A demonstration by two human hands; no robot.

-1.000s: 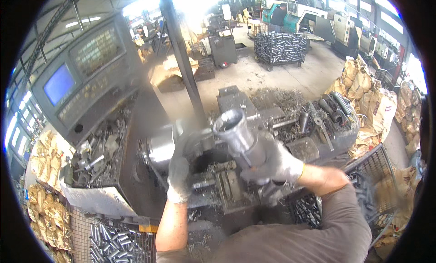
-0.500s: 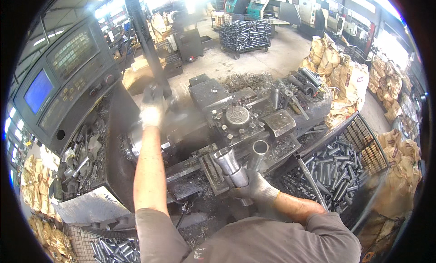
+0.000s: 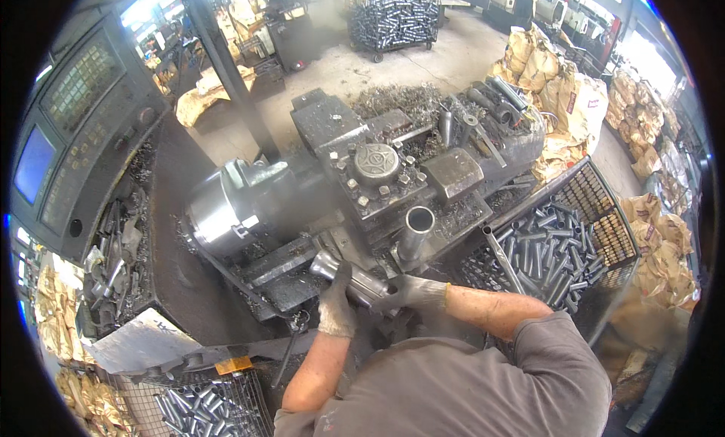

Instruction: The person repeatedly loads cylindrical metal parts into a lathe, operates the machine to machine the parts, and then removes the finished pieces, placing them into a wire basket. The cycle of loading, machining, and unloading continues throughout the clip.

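Note:
Low in front of my body, both gloved hands are on a shiny metal tube (image 3: 365, 287) with a wider, ringed end. My left hand (image 3: 337, 308) wraps round it near that end. At the other end my right hand (image 3: 418, 293) grips it, its fingertips partly hidden. The tube lies tilted, wider end toward the upper left; whether it is one piece or two is unclear. Just beyond my right hand an open-topped metal tube (image 3: 414, 237) stands upright on the lathe. To the left sits the lathe's bright chuck (image 3: 215, 214), and beyond the hands the bolted tool post (image 3: 377, 165).
A control panel (image 3: 79, 89) rises at the left. At the right, a crate (image 3: 625, 237) holds many tubes, with a rod leaning at its near side. A wire basket (image 3: 132, 399) of tubes sits lower left. Paper sacks (image 3: 566, 112) and a loaded wheeled cart (image 3: 434, 40) stand farther back.
My left hand has come down from above the chuck and taken hold of the tube in my right hand. The tube has tipped over sideways. The view has shifted.

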